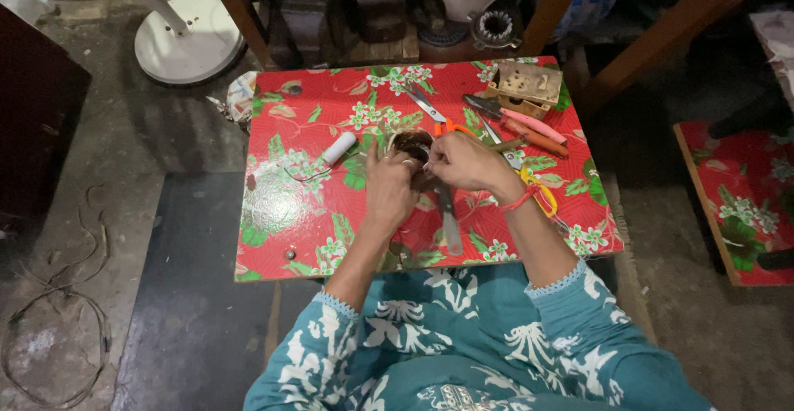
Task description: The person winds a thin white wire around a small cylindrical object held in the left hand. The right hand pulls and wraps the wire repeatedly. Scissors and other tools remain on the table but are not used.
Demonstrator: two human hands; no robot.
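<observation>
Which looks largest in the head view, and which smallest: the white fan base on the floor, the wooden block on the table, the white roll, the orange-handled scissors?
1. White fan base, clearly largest.
2. Orange-handled scissors and wooden block: the scissors are longer, the block bulkier, so I leave them unranked.
3. White roll, smallest.

A single head-worn camera supplies the only view. It looks steeply down from above the seated person, facing forward over the lap toward the tabletop [281, 212], which fills the centre of the frame. The camera sits at moderate range: the whole tabletop is visible, with floor [149, 146] on the left and at far right. The person's forearms enter from the bottom edge, and the left hand [389, 188] and right hand [463, 163] meet near the frame centre. The far tabletop edge lies toward the top. No second view exists for overlap.
</observation>
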